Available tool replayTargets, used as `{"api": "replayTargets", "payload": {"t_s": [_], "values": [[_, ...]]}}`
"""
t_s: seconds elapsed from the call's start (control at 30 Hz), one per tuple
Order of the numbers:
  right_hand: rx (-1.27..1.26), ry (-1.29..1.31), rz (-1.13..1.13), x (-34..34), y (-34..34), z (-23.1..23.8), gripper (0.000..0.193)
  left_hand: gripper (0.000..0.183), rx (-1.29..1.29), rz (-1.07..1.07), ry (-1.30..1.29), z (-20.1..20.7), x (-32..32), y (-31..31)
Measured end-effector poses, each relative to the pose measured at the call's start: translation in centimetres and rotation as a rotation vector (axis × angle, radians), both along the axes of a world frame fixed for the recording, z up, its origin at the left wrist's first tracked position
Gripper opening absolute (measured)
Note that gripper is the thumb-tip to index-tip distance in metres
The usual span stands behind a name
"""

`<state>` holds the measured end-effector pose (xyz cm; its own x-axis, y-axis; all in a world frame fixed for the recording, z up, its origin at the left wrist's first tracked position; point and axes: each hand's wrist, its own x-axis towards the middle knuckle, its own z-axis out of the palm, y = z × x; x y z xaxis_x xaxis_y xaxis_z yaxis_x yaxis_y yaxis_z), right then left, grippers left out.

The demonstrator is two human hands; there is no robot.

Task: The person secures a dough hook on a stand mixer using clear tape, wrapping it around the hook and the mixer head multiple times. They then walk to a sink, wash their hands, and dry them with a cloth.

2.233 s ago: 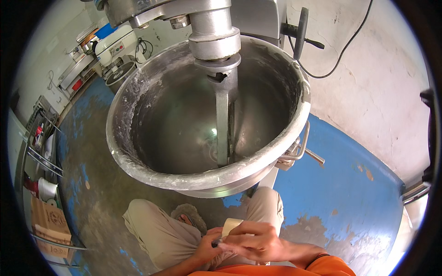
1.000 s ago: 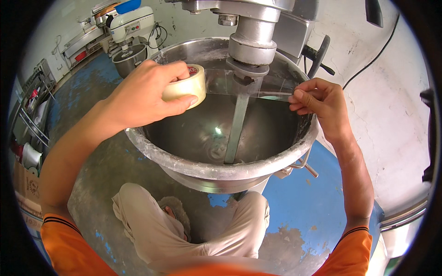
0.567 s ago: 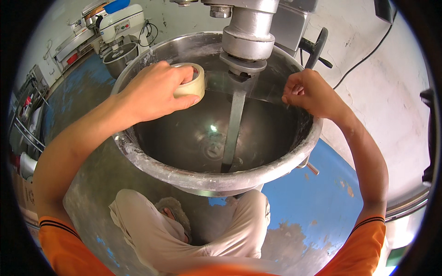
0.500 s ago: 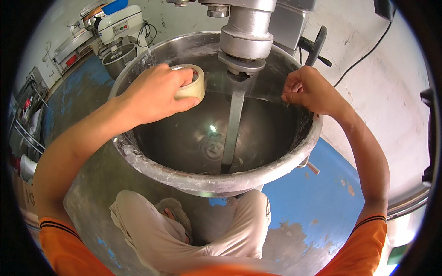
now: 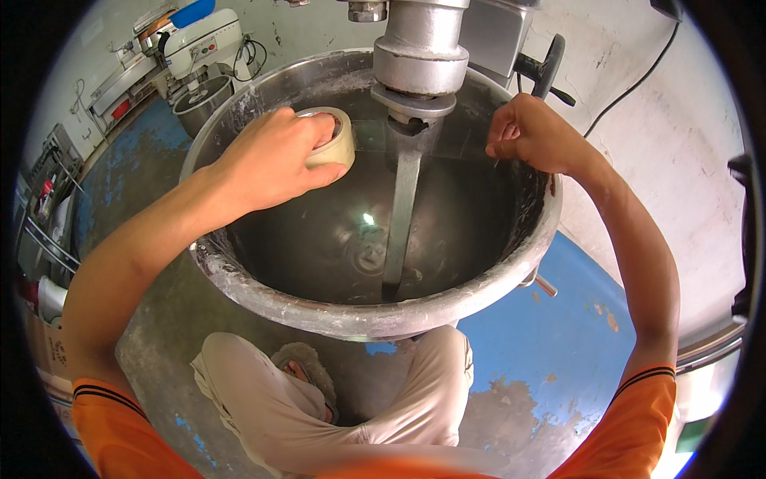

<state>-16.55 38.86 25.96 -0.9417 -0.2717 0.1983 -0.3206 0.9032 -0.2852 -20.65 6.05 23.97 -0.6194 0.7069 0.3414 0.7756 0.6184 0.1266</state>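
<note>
My left hand is closed round a roll of clear, yellowish packing tape, its fingers through the core and its thumb on the outside. A see-through strip of tape runs from the roll across to my right hand, whose fingers pinch its far end. The strip crosses at the mixer's metal shaft; whether it touches the shaft I cannot tell. Both hands are above a large steel mixing bowl with whitish residue on its rim. A flat metal beater arm reaches down into the bowl from the mixer head.
A black hand wheel stands behind the bowl on the right. At the far left is a smaller white mixer with its own bowl. My bent legs are close to the bowl's front. The blue floor paint is worn.
The view has shifted slightly, and my right hand is a little higher against the bowl's rim. The roll stays in my left hand and the strip remains stretched between both.
</note>
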Motion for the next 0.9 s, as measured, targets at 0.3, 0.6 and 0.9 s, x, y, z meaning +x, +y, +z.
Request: {"api": "replayTargets", "payload": {"t_s": [0.3, 0.6, 0.9], "values": [[-0.013, 0.009, -0.001, -0.8, 0.4, -0.3, 0.013, 0.033, -0.049, 0.07, -0.023, 0.6, -0.6, 0.0], [-0.005, -0.011, -0.025, -1.0, 0.1, -0.1, 0.012, 0.033, -0.044, 0.075, -0.018, 0.7, -0.8, 0.1], [-0.009, 0.016, 0.003, -1.8, 0.4, -0.4, 0.01, 0.036, 0.035, -0.012, 0.035, 0.1, -1.9, 0.0]]}}
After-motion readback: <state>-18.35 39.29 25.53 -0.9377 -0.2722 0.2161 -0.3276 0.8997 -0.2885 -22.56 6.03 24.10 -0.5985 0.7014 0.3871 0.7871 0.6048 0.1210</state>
